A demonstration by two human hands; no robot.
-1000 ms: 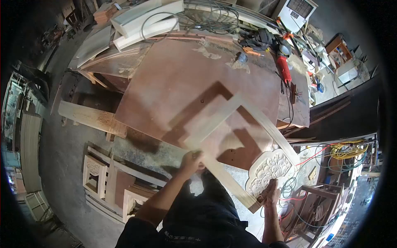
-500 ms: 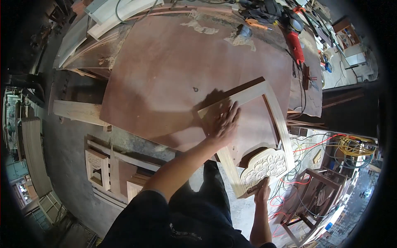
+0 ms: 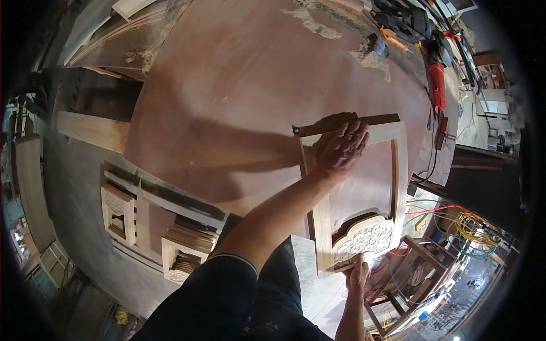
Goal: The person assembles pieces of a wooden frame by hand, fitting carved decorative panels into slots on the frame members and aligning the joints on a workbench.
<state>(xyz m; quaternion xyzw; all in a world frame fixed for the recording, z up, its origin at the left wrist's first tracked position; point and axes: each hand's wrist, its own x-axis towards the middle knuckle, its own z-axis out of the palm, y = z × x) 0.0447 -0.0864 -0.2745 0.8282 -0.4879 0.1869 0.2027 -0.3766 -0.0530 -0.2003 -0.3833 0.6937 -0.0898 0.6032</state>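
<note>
A broad reddish-brown desk (image 3: 239, 102) fills the workshop, with a red power tool (image 3: 437, 85) at its far edge, carved wooden frames (image 3: 153, 227) on the grey floor (image 3: 74, 193) and tangled yellow cable (image 3: 475, 227) nearby.

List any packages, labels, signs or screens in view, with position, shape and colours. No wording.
Screen: top right edge, beyond the workbench; pale rectangle, cut off by the frame.
Flat pale panel, maybe a package: far right, past the red power tool; rectangular, whitish; too blurred to tell.
No labels or signs can be made out on the wooden frame under the left hand and right hand.
</note>
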